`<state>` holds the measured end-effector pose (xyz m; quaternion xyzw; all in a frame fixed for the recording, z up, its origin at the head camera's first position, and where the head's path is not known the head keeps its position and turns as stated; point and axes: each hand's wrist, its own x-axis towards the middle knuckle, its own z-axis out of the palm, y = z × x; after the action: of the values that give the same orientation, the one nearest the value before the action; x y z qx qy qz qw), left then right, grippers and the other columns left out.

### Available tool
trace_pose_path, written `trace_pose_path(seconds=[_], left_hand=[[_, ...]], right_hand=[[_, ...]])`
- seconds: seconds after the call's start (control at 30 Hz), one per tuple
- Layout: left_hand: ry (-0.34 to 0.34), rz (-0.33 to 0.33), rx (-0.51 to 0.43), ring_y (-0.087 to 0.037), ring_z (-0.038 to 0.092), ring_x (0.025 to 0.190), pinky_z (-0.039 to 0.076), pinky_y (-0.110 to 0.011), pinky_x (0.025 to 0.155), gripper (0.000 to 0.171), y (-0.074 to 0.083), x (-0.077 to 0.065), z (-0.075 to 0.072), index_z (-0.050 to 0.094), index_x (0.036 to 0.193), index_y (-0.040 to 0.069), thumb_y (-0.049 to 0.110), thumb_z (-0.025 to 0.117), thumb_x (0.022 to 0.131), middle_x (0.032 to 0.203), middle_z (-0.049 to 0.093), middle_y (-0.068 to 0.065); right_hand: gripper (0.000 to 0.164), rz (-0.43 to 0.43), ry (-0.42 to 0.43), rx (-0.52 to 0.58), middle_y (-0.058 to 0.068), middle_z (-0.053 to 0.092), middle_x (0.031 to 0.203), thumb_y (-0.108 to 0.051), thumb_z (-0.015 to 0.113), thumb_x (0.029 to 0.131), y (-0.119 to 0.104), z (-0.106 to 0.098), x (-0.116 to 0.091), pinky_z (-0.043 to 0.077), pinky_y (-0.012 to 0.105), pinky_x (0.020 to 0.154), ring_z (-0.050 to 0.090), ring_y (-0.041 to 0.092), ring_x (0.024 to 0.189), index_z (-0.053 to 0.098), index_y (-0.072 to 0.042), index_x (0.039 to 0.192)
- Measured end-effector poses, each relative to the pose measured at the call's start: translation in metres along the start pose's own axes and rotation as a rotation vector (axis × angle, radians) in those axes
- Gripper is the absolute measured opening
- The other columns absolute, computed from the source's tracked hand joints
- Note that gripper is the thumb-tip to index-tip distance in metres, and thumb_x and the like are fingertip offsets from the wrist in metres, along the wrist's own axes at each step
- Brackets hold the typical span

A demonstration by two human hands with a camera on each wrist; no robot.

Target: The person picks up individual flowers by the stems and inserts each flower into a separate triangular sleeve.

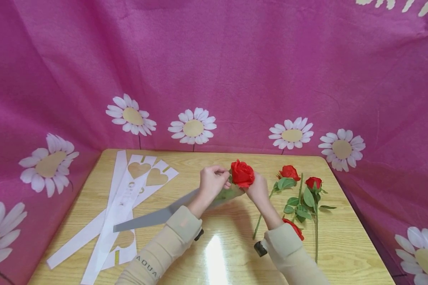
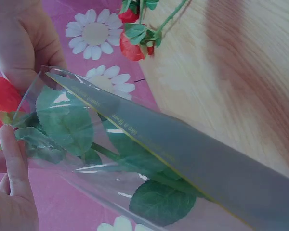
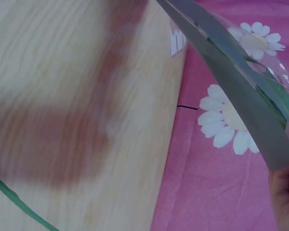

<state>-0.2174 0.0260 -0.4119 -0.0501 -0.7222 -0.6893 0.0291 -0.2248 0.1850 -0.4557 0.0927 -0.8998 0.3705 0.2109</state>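
Note:
A red rose (image 1: 242,173) stands in a tapered flower sleeve (image 1: 157,217), clear on one side and grey on the other. Its bloom sticks out of the wide end, and green leaves (image 2: 65,120) show through the clear film. My left hand (image 1: 214,183) pinches the sleeve's rim just below the bloom. On the other side, my right hand (image 1: 257,190) grips the grey edge of the opening, its fingers partly hidden behind the bloom. The right wrist view catches only a bit of that hand (image 3: 283,199) at the grey corner.
Several loose roses lie at the right of the table, among them one red rose (image 1: 314,183) and another (image 1: 289,172). White flower sleeves with heart cutouts (image 1: 123,198) overlap at the left. A pink daisy-print cloth (image 1: 235,79) surrounds the wooden table (image 1: 232,253).

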Motion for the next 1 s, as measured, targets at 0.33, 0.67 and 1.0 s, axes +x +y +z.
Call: trace_pose_path(seconds=[0.33,0.67,1.0], left_hand=[[0.015,0.019,-0.036,-0.008,0.057,0.042,0.053,-0.029,0.045,0.013,0.015,0.003,-0.006,0.063,0.087,-0.016,-0.008,0.057,0.079,0.065,0.063,-0.025],[0.044,0.022,0.296,-0.009,0.057,0.039,0.051,-0.024,0.042,0.011,0.048,0.009,-0.02,0.069,0.077,-0.004,0.0,0.059,0.076,0.056,0.064,-0.01],[0.012,0.196,0.702,-0.006,0.053,0.044,0.043,-0.022,0.051,0.027,0.066,0.014,-0.027,0.064,0.05,0.007,-0.001,0.057,0.075,0.046,0.058,0.002]], right_hand=[[0.013,0.058,-0.044,0.008,0.014,0.055,0.057,-0.006,0.062,0.07,-0.005,-0.014,0.018,0.043,0.044,0.049,0.049,0.026,0.052,0.057,0.003,0.063],[0.012,0.187,-0.145,0.083,0.021,0.064,0.063,0.009,0.053,0.071,-0.042,-0.039,0.025,0.05,0.027,0.046,0.062,0.029,0.052,0.063,0.011,0.077],[0.008,0.12,-0.13,0.056,0.017,0.064,0.061,0.006,0.059,0.072,-0.053,-0.043,0.029,0.048,0.023,0.046,0.061,0.021,0.051,0.066,0.008,0.075]])
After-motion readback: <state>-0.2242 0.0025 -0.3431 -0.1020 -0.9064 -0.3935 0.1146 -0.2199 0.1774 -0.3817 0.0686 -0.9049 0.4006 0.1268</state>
